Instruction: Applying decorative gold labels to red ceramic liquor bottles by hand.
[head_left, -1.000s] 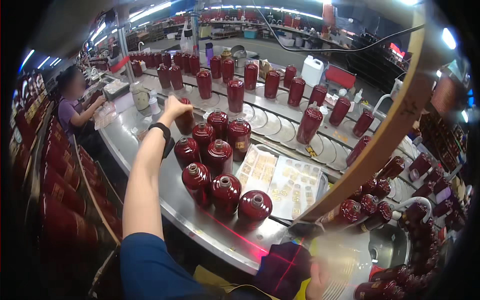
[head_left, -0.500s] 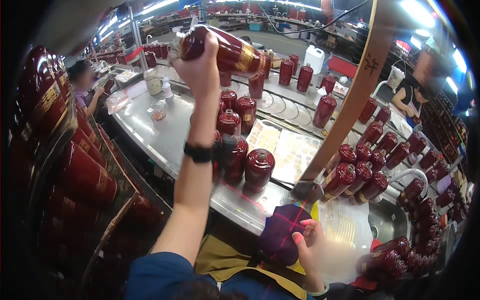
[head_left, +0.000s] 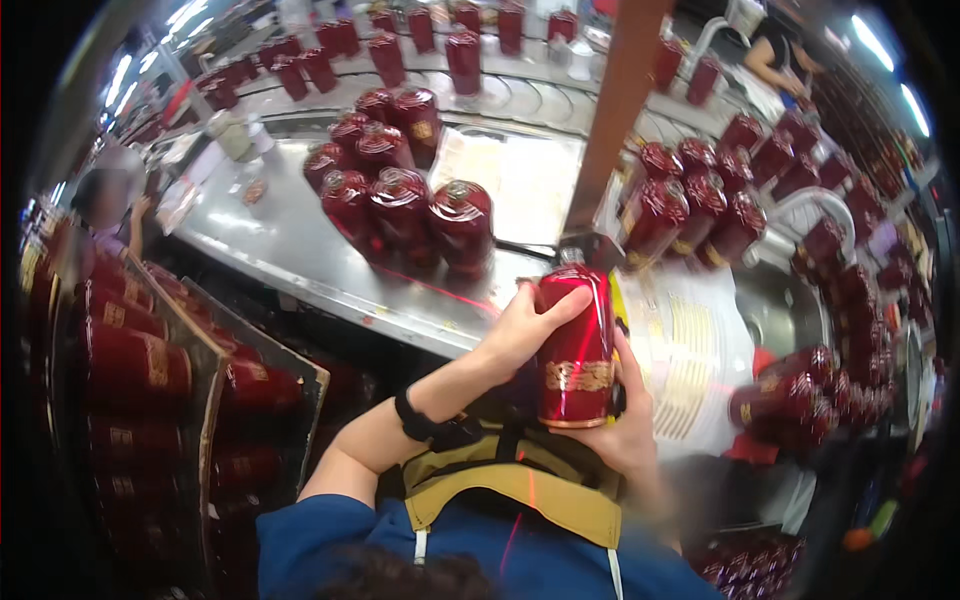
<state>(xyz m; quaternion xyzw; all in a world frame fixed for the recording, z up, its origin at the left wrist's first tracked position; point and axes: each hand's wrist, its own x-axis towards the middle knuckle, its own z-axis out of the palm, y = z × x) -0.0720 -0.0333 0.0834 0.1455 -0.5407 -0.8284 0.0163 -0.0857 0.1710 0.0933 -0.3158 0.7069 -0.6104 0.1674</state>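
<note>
A glossy dark-red glass bottle (head_left: 577,335) with a gold patterned band near its base is held upright in front of my chest. My left hand (head_left: 528,332) wraps its upper left side, the thumb lying across the shoulder below the neck. From the right, my right hand (head_left: 632,420) supports its side and lower end; part of that palm is hidden behind the glass. To the left, a group of similar red bottles (head_left: 462,225) stands on the metal worktable (head_left: 300,255). Right of the held bottle lies a sheet of gold strip decals (head_left: 690,360).
Behind the bottles lies a tray of pale sheets (head_left: 530,180). A wooden post (head_left: 612,120) rises beyond my hands. At right are a sink (head_left: 785,310), more red bottles (head_left: 700,205) and a worker (head_left: 780,60). Racks of bottles (head_left: 140,365) fill the left, near another person (head_left: 110,200).
My left hand has brought the bottle down from high over the table to my chest. My right hand has closed on it from the other side. The view has tilted downward.
</note>
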